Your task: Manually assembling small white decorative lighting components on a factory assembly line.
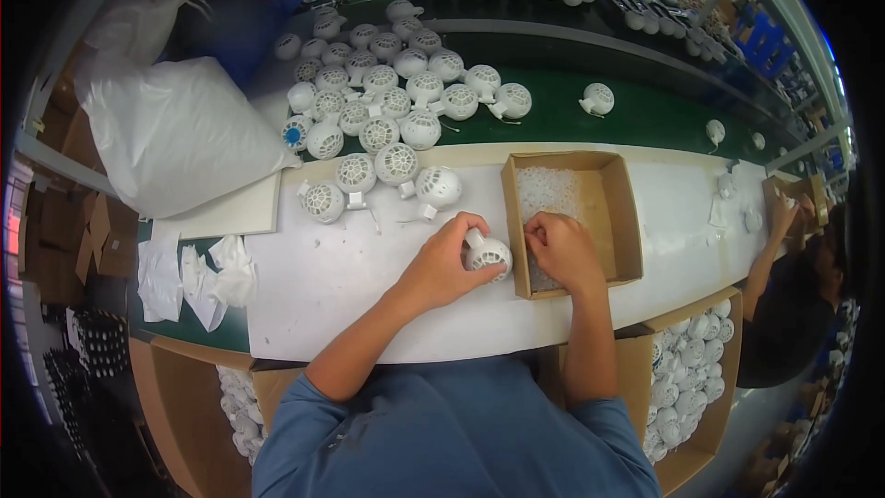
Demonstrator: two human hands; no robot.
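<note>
My left hand (438, 267) grips a white round housing (489, 256) with a slotted, cage-like face and a short neck, just above the white tabletop (406, 327). Beside it, my right hand (564, 254) reaches into a shallow cardboard box (629, 221). Its fingers are pinched together over the small translucent pieces (550, 189) heaped along the box's left side. What sits between those fingertips is hidden. Several similar housings, among them one close by (438, 186), lie just beyond my left hand.
Many more housings (378, 78) crowd the green surface behind. A large white plastic bag (175, 138) stands at left, near crumpled white bags (217, 277). Cartons of housings (687, 387) flank me below. Another person (793, 323) works at the far right.
</note>
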